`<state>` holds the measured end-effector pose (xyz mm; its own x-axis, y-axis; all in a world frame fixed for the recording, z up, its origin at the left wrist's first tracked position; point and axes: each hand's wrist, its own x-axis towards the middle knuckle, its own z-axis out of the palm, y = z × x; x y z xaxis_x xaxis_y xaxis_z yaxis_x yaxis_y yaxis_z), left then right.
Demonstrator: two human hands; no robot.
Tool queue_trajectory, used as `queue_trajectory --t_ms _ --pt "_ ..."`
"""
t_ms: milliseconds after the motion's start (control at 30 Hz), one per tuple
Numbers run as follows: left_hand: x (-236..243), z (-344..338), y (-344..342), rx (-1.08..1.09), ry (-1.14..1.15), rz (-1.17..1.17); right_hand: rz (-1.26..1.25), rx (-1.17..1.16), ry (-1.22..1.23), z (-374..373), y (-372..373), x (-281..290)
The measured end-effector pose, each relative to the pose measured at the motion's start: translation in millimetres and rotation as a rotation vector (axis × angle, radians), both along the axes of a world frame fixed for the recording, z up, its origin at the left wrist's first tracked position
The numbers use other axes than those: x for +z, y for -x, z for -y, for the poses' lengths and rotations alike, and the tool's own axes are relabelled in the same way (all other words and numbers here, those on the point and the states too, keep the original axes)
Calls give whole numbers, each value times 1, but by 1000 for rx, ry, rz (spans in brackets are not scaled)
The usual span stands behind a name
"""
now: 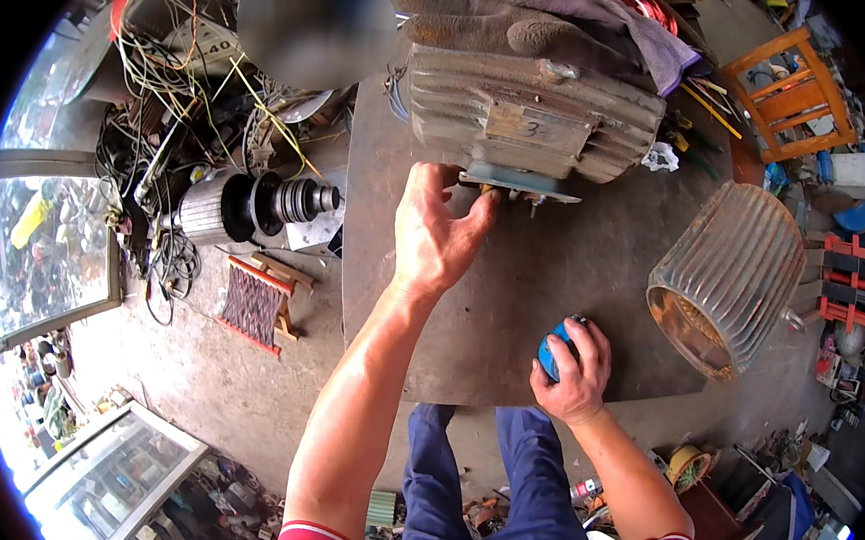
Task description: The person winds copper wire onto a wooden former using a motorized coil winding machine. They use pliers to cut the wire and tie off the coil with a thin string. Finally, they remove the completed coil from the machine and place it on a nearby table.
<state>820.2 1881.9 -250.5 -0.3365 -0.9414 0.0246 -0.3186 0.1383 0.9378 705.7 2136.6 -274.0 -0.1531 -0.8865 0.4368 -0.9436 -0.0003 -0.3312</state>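
Note:
A grey ribbed electric motor (534, 112) lies on the dark metal tabletop (522, 286), a worn nameplate on its side. From its near side juts a flat terminal plate (519, 183) with small studs below it. My left hand (439, 225) reaches up to the plate's left end, thumb and fingers curled in at its edge. The fingertips are partly hidden there, so what they pinch is unclear. Near the table's front edge, my right hand (576, 370) wraps around a blue rounded object (554, 352). Its kind does not show.
Dirty work gloves (530, 21) lie on the motor. A rusty, finned motor housing (728, 281) stands at the right. Left of the table are a rotor (221, 207), tangled wires (176, 71) and a low woven stool (255, 303). A wooden chair (794, 95) stands at the far right.

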Motion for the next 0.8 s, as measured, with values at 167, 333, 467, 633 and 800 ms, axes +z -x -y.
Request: queue_trajectory --t_ms 167,333,467,633,800 --pt "0 -6 6 43 30 86 7 -7 -5 -2 0 1" --pt "3 -4 6 51 61 183 26 -11 -12 -2 1 -1" --pt "0 -1 8 56 28 156 22 -18 -19 -3 1 0" --pt "2 0 15 103 11 154 18 -17 -15 -5 1 -2" --pt "5 1 15 103 94 221 23 -21 -6 -5 1 -4"
